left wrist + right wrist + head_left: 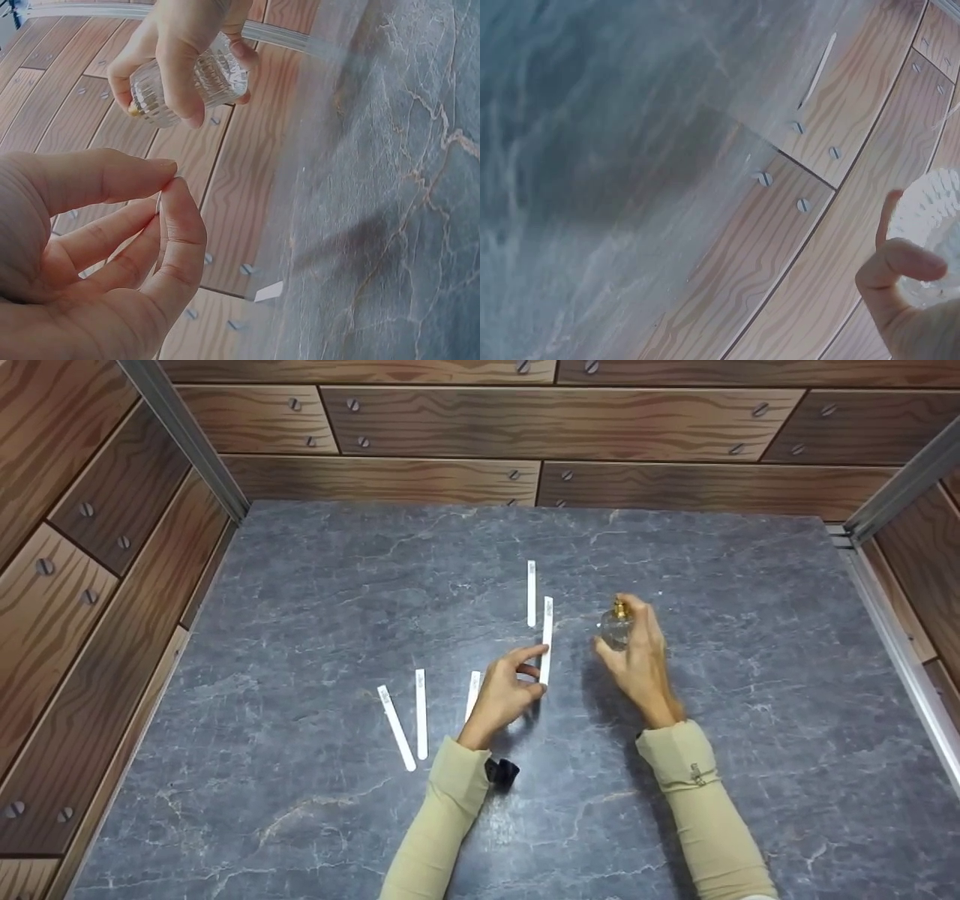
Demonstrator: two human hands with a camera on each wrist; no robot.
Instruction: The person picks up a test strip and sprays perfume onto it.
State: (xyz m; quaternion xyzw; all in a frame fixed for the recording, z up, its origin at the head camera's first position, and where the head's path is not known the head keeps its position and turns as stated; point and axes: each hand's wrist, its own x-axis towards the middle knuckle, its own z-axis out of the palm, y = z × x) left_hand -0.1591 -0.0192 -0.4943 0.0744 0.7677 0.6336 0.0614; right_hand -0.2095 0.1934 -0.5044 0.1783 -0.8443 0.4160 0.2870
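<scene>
My left hand pinches a white paper test strip between fingers and thumb, above the table. In the left wrist view that strip is seen nearly edge-on, so little of it shows. To its right, my right hand grips a clear ribbed glass perfume bottle with a gold spray nozzle. One finger lies at the nozzle, and the thumb presses the glass. The bottle is held off the table, apart from the strip.
Several more white strips lie on the grey marbled table: one farther back, a pair at the left including a slanted strip, and one strip partly behind my left hand. Wood-patterned walls enclose the table.
</scene>
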